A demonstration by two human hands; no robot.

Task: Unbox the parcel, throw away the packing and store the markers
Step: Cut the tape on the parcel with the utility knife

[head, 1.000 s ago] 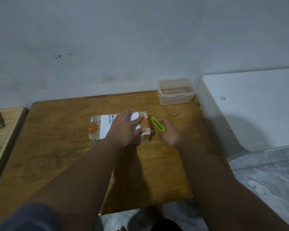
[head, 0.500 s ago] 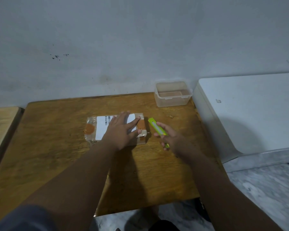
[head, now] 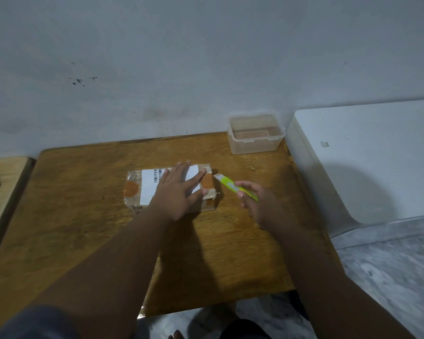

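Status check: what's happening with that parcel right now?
Left hand flat on parcel. Right hand holds green cutter, blade beside parcel's right end. Still sealed. Nothing in the way.

Just one head cam here, sitting above the near edge of the table (head: pixel 83 216) and looking forward and down. It's facing the wall (head: pixel 206 57), catching both forearms close up, with floor (head: pixel 389 277) showing on the right.

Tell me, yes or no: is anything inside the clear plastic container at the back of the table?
No. The clear plastic container shows only its bare bottom through the open top.
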